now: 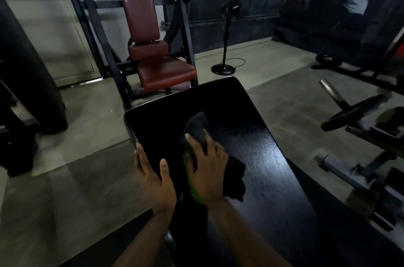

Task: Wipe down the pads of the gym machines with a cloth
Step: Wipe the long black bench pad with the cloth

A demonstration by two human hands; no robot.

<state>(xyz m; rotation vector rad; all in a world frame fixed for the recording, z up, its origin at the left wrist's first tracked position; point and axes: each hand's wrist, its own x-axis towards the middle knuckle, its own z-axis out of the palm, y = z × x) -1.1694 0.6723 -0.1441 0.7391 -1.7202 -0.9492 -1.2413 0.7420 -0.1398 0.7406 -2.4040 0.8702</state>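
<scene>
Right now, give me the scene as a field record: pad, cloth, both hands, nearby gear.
pad: black bench pad, glossy, running away from the camera
cloth: black cloth, bunched on the pad
right: right hand, fingers spread, pressing the cloth onto the pad
left: left hand rests on the pad's left edge, thumb on top
unclear: green item under the right hand, cannot tell what
behind: brown padded seat; black stand with cable
right side: weight plate on a bar
</scene>
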